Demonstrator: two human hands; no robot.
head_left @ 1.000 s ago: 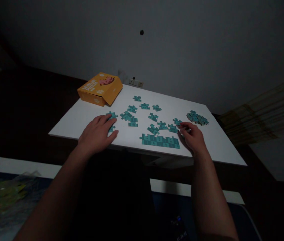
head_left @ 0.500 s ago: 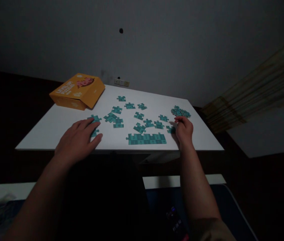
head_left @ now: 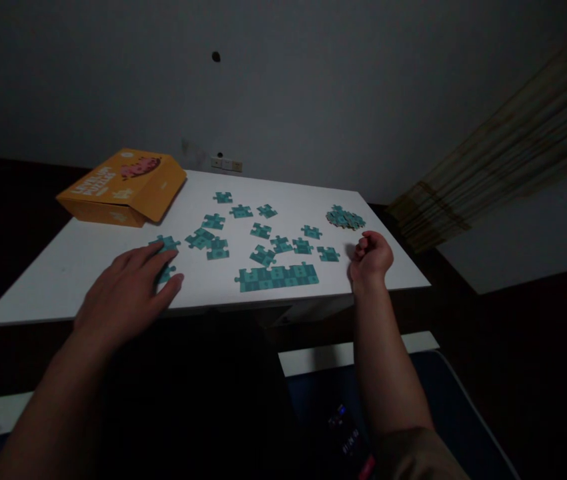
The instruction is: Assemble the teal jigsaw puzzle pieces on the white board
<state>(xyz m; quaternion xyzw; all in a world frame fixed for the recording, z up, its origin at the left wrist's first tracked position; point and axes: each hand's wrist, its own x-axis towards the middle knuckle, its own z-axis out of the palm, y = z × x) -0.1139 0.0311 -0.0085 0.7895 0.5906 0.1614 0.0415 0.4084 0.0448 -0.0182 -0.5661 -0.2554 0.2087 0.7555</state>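
Observation:
My left hand lies palm down at the table's front left, fingers stretched and slightly apart. Beneath and beside its fingertips are teal jigsaw pieces, partly covered. My right hand rests on its side near the right end, fingers curled in, with nothing visible in them. The nearest single jigsaw piece lies to its left, apart from it. Between my hands, a joined strip of jigsaw pieces runs along the front edge. Several loose pieces are scattered behind it, some overlapping.
A heap of jigsaw pieces sits at the back right of the white table. An orange puzzle box with its flap open stands at the back left. Wall sockets are behind. A lit phone lies below.
My right hand has drawn back to the right, away from the single piece beside it. My left hand stays on its pieces. The whole view has shifted a little.

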